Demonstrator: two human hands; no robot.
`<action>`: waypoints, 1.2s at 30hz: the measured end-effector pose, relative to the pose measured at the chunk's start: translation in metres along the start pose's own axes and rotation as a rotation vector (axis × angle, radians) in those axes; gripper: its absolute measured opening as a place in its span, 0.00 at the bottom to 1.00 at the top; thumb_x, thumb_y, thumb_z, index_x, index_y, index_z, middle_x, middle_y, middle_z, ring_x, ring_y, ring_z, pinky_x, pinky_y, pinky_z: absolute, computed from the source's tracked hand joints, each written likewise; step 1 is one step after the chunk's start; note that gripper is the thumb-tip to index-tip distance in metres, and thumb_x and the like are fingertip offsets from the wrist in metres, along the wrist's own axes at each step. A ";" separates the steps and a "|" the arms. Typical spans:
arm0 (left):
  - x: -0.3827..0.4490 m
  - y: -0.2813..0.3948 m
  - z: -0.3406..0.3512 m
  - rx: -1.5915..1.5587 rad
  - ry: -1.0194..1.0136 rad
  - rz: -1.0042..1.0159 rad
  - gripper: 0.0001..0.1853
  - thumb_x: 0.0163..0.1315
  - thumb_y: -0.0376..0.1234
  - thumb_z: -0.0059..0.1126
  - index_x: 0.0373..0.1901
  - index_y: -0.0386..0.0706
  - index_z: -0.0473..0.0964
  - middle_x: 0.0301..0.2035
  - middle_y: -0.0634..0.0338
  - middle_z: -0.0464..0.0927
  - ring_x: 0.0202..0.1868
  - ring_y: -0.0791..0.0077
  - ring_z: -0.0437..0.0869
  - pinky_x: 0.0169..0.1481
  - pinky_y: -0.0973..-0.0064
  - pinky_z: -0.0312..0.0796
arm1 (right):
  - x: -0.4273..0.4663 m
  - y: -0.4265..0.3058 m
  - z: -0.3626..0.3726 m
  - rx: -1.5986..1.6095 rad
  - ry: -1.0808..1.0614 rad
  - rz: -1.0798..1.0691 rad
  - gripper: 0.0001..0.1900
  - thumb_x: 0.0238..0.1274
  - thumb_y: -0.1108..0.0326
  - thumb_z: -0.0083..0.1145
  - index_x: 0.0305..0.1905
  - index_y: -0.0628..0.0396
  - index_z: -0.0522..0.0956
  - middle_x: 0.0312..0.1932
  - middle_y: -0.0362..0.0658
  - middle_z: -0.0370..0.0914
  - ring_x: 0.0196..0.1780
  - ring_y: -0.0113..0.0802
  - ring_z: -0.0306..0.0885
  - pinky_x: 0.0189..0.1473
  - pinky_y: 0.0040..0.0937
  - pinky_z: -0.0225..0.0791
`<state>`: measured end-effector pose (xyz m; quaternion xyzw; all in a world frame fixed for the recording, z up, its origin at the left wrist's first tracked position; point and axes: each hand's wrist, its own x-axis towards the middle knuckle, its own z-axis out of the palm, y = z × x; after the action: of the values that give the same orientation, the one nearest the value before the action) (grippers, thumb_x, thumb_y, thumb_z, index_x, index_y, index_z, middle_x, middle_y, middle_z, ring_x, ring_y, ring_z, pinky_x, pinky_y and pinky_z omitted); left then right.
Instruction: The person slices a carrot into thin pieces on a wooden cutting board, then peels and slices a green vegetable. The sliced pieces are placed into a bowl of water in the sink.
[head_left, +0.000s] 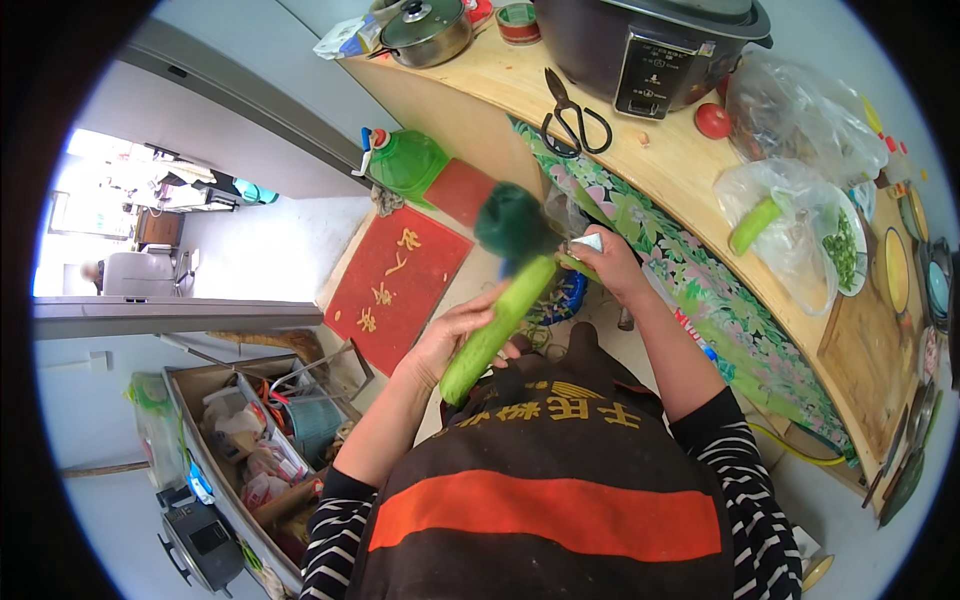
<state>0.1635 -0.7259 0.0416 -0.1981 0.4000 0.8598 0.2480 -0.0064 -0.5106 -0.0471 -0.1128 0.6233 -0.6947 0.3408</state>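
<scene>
My left hand (457, 330) holds a long light-green vegetable (499, 330), seemingly a peeled cucumber or a similar gourd, slanting up to the right. Close to its upper end, my right hand (611, 262) grips a small tool with a shiny metal part (589, 242), probably a peeler, mostly hidden by the fingers. A green strip (577, 267) lies below that tool, against the fingers. Beneath the hands stands a blue basin (576, 296) with scraps of peel around it. A blurred dark green rounded object (511, 219) sits just beyond the vegetable's tip.
On the curved wooden counter (675, 154) are scissors (574, 120), a dark cooker (652, 60), a tomato (712, 121), another green vegetable piece (754, 225) on a plastic bag and a cutting board (862, 337). A red mat (397, 285) and a green jug (409, 161) occupy the floor.
</scene>
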 end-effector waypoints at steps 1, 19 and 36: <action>0.001 0.000 0.000 -0.030 0.002 0.009 0.27 0.65 0.35 0.52 0.65 0.37 0.62 0.42 0.51 0.76 0.37 0.63 0.83 0.37 0.71 0.80 | -0.005 -0.001 0.009 0.182 0.003 -0.026 0.12 0.59 0.64 0.62 0.41 0.61 0.76 0.41 0.43 0.79 0.44 0.24 0.76 0.44 0.22 0.70; 0.001 0.002 -0.003 0.491 0.089 0.078 0.32 0.61 0.30 0.55 0.69 0.45 0.60 0.41 0.57 0.76 0.31 0.70 0.81 0.32 0.74 0.75 | -0.009 -0.009 0.017 0.054 -0.218 0.070 0.07 0.61 0.68 0.59 0.37 0.59 0.75 0.38 0.43 0.78 0.40 0.32 0.81 0.44 0.29 0.76; -0.006 0.013 0.000 1.140 -0.004 0.269 0.36 0.52 0.25 0.68 0.65 0.47 0.68 0.44 0.61 0.75 0.48 0.76 0.75 0.55 0.76 0.68 | -0.026 -0.028 0.019 -0.025 -0.304 0.179 0.05 0.63 0.74 0.53 0.42 0.59 0.72 0.43 0.47 0.79 0.48 0.37 0.81 0.47 0.35 0.79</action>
<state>0.1612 -0.7347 0.0524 0.0205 0.8207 0.5330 0.2049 0.0143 -0.5100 -0.0104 -0.1647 0.5806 -0.6289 0.4901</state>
